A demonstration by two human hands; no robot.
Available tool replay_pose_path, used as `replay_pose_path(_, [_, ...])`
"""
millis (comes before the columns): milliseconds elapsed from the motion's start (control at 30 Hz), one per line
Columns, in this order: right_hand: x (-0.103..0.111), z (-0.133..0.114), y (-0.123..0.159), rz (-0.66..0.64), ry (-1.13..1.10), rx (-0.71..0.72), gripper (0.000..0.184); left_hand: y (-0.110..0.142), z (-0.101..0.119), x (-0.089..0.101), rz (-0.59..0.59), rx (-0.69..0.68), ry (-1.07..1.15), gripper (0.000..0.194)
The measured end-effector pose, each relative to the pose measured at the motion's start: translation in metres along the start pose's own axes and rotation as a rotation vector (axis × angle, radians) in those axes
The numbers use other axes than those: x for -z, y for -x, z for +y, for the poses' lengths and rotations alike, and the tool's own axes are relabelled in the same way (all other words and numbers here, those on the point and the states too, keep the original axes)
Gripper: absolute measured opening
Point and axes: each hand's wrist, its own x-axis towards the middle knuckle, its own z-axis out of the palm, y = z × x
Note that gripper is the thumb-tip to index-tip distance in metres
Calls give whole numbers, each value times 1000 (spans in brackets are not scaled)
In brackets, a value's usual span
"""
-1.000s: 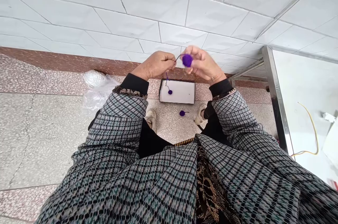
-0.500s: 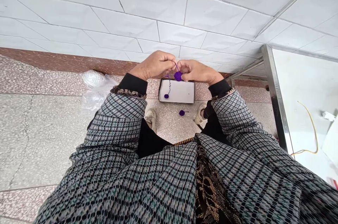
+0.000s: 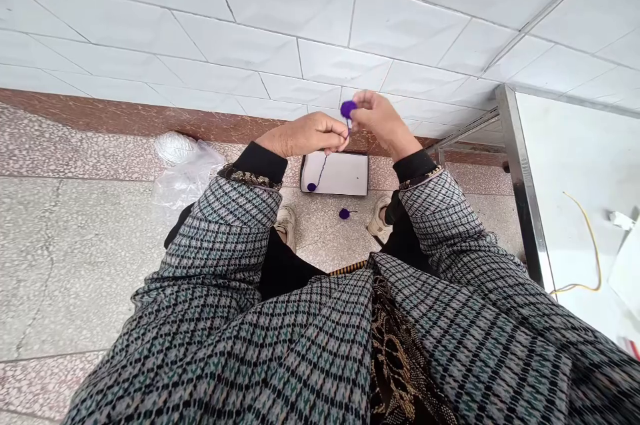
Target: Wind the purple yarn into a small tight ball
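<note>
Between the fingertips of my right hand (image 3: 376, 119) is a small purple piece of yarn work (image 3: 347, 109), rounded in shape. A strand of purple yarn (image 3: 323, 167) runs from it to my left hand (image 3: 320, 133), whose thumb and fingers pinch it. From there the strand hangs down to a small purple yarn ball (image 3: 312, 187) in the left corner of a shallow white box (image 3: 345, 173) with dark edges. Another rounded purple piece (image 3: 345, 213), with a short tail, lies on the floor between my shoes.
A white yarn ball (image 3: 175, 147) and a clear plastic bag (image 3: 185, 178) lie on the floor at the left. To the right stands a metal-edged white table (image 3: 560, 165) with a yellow cord (image 3: 593, 238) on it. The tiled wall (image 3: 280, 58) rises ahead.
My right hand has moved up with the purple piece, away from my left hand. My left hand has shifted slightly down and right. The yarn ball has moved slightly left in the box.
</note>
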Motion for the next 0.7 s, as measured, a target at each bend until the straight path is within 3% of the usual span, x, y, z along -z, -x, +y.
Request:
replay_pose_path(133, [-4, -3, 11, -285, 317, 24, 25, 6, -1, 7, 139, 18, 50, 22])
replay_pose_path(233, [0, -7, 16, -512, 209, 1, 27, 8, -4, 14, 246, 32, 38, 23])
replay_pose_path(300, [4, -8, 18, -574, 30, -13, 30, 8, -6, 19, 299, 55, 21, 24])
replay_pose_path(400, [8, -10, 16, -476, -203, 41, 44, 5, -7, 20, 273, 111, 30, 25])
replay_pose_path(567, [8, -16, 9, -55, -379, 142, 45, 0, -3, 7, 116, 87, 97, 29])
replay_pose_path(700, [8, -9, 1, 21, -328, 142, 51, -2, -1, -1, 60, 64, 131, 30])
